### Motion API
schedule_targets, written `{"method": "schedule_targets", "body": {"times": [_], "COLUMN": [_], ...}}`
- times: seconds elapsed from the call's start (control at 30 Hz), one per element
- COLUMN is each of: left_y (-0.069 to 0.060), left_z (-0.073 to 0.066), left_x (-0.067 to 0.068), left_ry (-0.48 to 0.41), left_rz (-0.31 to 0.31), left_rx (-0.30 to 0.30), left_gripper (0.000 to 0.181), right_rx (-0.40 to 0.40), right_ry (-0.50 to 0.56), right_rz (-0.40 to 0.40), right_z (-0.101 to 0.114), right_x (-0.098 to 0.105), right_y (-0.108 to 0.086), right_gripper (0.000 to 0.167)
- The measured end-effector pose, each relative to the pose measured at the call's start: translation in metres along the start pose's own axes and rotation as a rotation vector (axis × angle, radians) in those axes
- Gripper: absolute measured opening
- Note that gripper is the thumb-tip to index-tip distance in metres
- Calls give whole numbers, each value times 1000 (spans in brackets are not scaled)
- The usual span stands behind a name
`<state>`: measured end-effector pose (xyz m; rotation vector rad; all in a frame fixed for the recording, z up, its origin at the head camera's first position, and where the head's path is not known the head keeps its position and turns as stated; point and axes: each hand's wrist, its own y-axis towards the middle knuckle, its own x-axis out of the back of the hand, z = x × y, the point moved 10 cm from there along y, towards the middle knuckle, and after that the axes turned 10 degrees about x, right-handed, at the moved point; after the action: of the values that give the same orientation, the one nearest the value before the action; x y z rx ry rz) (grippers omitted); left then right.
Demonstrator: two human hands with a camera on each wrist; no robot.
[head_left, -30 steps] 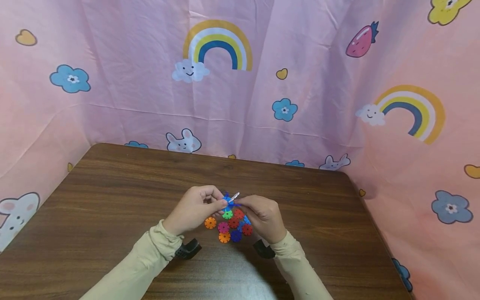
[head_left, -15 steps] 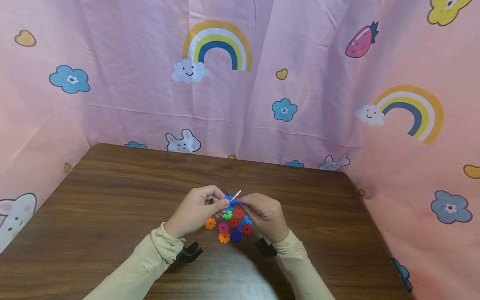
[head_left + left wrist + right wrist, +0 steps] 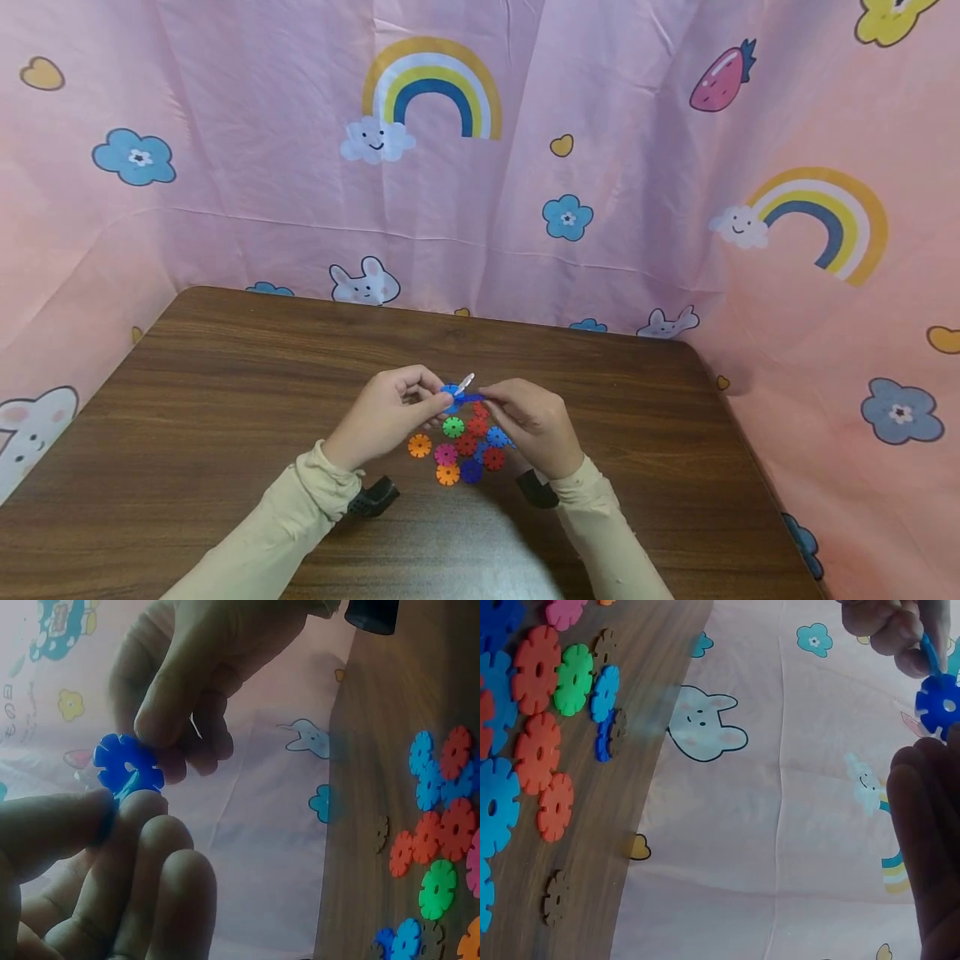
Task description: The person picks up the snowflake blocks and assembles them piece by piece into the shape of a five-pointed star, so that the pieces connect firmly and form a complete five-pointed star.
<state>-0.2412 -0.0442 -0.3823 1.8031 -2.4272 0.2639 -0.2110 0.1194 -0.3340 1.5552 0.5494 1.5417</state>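
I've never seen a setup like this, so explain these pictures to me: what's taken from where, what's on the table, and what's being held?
There's no machine here, just a person's bare left hand and right hand. The widest picture comes from a camera worn on the head, looking forward and down. The other two come from wrist cameras, each watching that hand's work up close. On the brown table lie notched discs in orange, green, pink, red and blue; a patterned pink cloth hangs behind. The left hand pinches a light blue disc and the right hand a dark blue disc, close together. A pale piece sticks up there; I can't tell what it is.
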Motion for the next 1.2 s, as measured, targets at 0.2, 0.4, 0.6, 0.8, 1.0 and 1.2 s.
{"method": "schedule_targets", "body": {"times": [0.2, 0.4, 0.6, 0.8, 1.0, 1.2], "left_y": [7, 20, 29, 38, 41, 39], "left_z": [14, 48, 77, 103, 112, 113], "left_x": [7, 32, 53, 68, 74, 74], "left_ry": [58, 226, 265, 261, 271, 268], "left_rz": [-20, -133, -187, -198, -199, -190], "left_rx": [3, 77, 160, 235, 261, 268], "left_gripper": [13, 13, 17, 20, 21, 23], "right_rx": [-101, -259, -413, -577, -710, -719], "right_ry": [17, 14, -18, 30, 88, 91], "right_rz": [8, 72, 162, 177, 192, 223], "right_z": [-18, -43, -65, -91, -109, -113], "right_x": [-2, -9, -19, -23, -28, -31], "right_y": [-11, -29, -48, -71, -91, -99], "right_gripper": [20, 16, 13, 16, 19, 19]}}
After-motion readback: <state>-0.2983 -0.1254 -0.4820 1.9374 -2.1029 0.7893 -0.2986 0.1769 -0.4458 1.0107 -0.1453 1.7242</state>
